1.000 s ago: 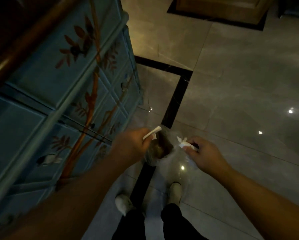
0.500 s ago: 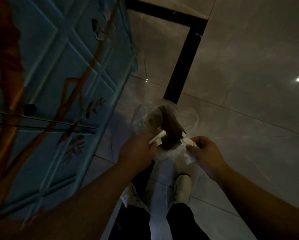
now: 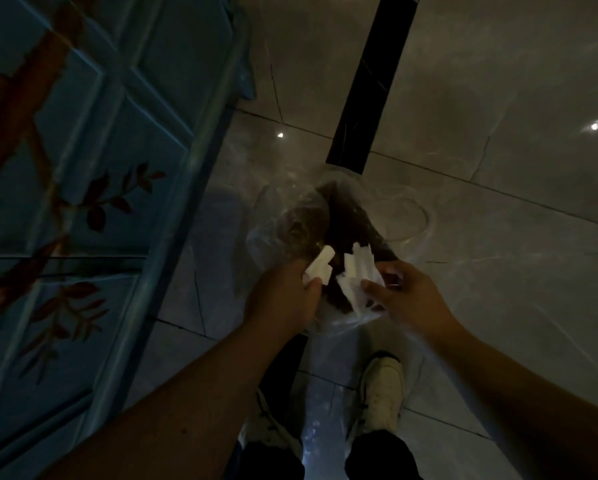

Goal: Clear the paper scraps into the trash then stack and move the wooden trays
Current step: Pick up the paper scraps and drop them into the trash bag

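Observation:
A clear plastic trash bag (image 3: 283, 223) with dark brown waste inside sits on the floor in front of my feet. My left hand (image 3: 283, 299) is closed on a white paper scrap (image 3: 320, 266) at the bag's near rim. My right hand (image 3: 408, 296) grips a bunch of white paper scraps (image 3: 356, 268) together with the bag's thin near edge. Both sets of scraps hang just over the bag's opening. No wooden trays are in view.
A tall blue painted cabinet (image 3: 93, 188) with branch and leaf motifs fills the left side. The floor is glossy grey tile with a black inlay strip (image 3: 366, 91) running away from me. My two white shoes (image 3: 382, 393) stand just behind the bag.
The view has tilted down and drawn closer to the bag. Both hands have lowered and come together over the opening, with the scraps now above the waste.

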`<state>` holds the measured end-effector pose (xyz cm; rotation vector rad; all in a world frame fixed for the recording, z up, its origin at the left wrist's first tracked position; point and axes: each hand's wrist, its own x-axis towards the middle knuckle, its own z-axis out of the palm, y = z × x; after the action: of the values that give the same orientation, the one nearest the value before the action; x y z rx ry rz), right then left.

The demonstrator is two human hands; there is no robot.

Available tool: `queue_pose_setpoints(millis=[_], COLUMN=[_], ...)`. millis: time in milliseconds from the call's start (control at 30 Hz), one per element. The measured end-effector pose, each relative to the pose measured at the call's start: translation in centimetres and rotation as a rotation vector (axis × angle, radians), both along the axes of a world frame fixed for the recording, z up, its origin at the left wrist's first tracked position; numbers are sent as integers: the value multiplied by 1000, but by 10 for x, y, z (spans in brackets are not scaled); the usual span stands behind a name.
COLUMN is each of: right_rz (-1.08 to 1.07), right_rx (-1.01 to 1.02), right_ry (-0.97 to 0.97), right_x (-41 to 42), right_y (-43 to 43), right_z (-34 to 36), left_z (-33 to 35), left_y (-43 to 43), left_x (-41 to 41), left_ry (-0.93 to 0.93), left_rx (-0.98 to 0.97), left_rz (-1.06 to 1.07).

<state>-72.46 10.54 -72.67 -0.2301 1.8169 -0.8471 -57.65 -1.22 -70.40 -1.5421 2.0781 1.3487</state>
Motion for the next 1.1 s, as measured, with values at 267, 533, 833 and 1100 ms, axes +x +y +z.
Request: queue_pose_setpoints(millis=[267, 533, 833, 1100], right_rz=[287, 721, 855, 718], right_rx=[37, -46, -91, 9], right_ry=[34, 499, 925, 1182], right_x=[-9, -31, -84, -95], right_y=[12, 19, 26, 56], right_z=[13, 116, 316, 508], left_z=[15, 114, 327, 507], left_y=[7, 2, -9, 14], left_x=[5, 1, -60, -99], left_ry=[41, 17, 84, 163], left_rx=[1, -328, -647, -889], left_rz=[-76, -364, -630, -949])
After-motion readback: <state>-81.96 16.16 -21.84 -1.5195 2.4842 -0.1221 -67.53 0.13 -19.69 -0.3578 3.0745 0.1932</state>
